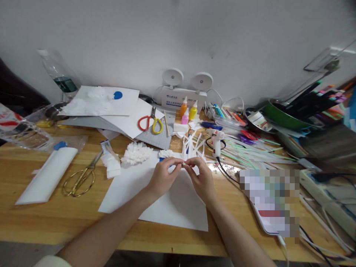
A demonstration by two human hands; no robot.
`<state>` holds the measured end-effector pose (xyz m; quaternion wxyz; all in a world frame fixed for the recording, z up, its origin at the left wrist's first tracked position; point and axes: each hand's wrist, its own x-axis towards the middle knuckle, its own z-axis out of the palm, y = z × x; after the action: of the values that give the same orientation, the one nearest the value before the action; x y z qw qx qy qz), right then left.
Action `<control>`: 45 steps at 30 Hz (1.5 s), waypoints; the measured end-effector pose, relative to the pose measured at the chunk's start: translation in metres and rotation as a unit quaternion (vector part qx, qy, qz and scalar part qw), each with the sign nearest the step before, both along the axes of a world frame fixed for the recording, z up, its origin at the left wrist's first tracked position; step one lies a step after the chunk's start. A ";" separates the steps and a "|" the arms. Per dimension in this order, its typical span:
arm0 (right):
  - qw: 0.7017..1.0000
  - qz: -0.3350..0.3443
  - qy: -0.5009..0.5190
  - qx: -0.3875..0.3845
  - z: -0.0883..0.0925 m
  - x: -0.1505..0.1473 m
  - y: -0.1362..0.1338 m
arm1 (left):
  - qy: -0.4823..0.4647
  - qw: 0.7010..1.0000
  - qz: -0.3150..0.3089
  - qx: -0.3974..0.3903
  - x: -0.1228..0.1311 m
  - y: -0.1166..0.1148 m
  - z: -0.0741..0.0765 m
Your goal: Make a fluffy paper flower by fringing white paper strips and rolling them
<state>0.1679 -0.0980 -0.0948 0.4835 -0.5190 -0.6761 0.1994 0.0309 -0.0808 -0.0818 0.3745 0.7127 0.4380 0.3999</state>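
Observation:
My left hand and my right hand meet fingertip to fingertip above a white paper sheet. Both are closed in a pinch on a small white piece, mostly hidden by the fingers; it looks like paper. Just beyond them lie loose white paper strips. A small cluster of white curls with some blue beneath it sits behind my left hand. Further left, a larger ruffled white cluster rests at the sheet's far edge.
Gold-handled scissors and a white paper roll lie left. Pliers rest on papers behind. A glue gun stands right, its cord running towards a phone. Small paint bottles stand near the wall.

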 end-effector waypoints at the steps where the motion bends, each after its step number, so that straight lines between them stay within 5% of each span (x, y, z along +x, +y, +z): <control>1: 1.000 -0.004 -0.005 0.006 0.000 0.000 0.000 | -0.001 1.000 -0.001 0.001 0.000 0.000 0.000; 16: 0.984 -0.072 -0.089 0.134 -0.005 -0.003 -0.002 | -0.023 1.000 0.000 -0.013 0.001 0.001 -0.003; 31: 0.999 -0.008 -0.013 0.028 -0.001 -0.003 -0.003 | -0.008 0.999 0.038 -0.002 0.001 0.001 -0.001; 45: 0.998 -0.052 0.015 0.033 -0.003 -0.001 -0.003 | -0.046 0.999 0.013 -0.023 0.003 -0.002 -0.004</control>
<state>0.1671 -0.1012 -0.0979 0.5200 -0.5341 -0.6472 0.1592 0.0335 -0.0824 -0.0862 0.4051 0.6790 0.4384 0.4274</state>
